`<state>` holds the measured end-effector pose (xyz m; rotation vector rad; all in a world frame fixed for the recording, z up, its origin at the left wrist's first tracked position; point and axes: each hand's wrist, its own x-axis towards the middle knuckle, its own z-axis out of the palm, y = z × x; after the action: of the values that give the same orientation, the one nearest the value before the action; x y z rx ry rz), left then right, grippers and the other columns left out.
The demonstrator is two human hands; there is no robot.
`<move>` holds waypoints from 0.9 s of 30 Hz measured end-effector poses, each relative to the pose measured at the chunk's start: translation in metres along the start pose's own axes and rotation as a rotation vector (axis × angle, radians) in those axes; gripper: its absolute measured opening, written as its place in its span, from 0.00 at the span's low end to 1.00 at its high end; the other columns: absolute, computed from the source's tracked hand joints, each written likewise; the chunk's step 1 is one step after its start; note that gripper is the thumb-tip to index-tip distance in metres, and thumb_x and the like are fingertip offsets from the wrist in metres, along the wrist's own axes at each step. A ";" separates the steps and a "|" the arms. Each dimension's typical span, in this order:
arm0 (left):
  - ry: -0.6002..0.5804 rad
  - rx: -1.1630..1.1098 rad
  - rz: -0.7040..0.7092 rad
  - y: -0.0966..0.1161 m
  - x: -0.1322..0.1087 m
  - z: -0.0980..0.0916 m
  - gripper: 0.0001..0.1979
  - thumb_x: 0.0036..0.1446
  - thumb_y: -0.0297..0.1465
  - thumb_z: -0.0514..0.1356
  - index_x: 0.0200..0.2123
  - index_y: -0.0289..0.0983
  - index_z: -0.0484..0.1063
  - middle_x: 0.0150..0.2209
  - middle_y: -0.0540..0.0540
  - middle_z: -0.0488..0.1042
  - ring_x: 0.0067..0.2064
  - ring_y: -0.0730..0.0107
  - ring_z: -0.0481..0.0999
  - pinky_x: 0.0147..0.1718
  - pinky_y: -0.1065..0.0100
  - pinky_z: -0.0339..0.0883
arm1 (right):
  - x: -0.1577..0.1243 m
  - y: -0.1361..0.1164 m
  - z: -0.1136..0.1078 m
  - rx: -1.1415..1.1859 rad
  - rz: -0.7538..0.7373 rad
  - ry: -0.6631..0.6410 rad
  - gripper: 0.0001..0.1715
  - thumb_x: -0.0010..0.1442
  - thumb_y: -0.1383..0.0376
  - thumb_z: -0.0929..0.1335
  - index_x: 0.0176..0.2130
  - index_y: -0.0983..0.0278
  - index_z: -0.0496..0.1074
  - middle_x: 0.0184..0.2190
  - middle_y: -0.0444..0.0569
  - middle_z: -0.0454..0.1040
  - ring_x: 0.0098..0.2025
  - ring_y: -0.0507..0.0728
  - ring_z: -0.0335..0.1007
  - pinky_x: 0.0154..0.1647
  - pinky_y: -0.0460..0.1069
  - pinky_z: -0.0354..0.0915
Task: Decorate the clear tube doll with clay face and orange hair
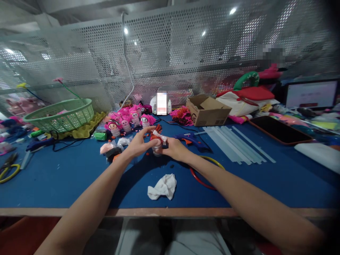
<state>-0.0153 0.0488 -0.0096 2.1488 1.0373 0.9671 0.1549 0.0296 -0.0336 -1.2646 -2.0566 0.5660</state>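
A small doll (157,150) with red-orange yarn hair and a pale body stands between my two hands at the middle of the table. My left hand (140,143) grips its left side, thumb across the front. From the right, the fingers of my right hand (174,149) close on the doll and a strip of white tissue (159,136) lying over its head. The fingers hide much of the doll. Nearer to me is a crumpled white tissue (163,187). A blue glue gun (196,141) lies just right of my right hand.
Several pink-haired dolls (126,122) cluster behind my left hand, near a green basket (61,115). At the back stand a lit phone (162,102) and a cardboard box (209,115). Glue sticks (233,147) and a dark phone (280,130) lie right, scissors (9,168) far left.
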 end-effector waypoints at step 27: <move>0.002 -0.419 -0.123 0.001 0.004 0.008 0.24 0.42 0.28 0.62 0.46 0.38 0.66 0.44 0.45 0.70 0.47 0.63 0.67 0.44 0.64 0.60 | 0.000 0.001 0.001 0.031 -0.022 0.006 0.26 0.46 0.62 0.69 0.47 0.64 0.67 0.35 0.47 0.75 0.37 0.58 0.70 0.37 0.48 0.62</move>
<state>-0.0065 0.0501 -0.0118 1.7230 0.8656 1.0239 0.1547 0.0297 -0.0347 -1.2231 -2.0467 0.5812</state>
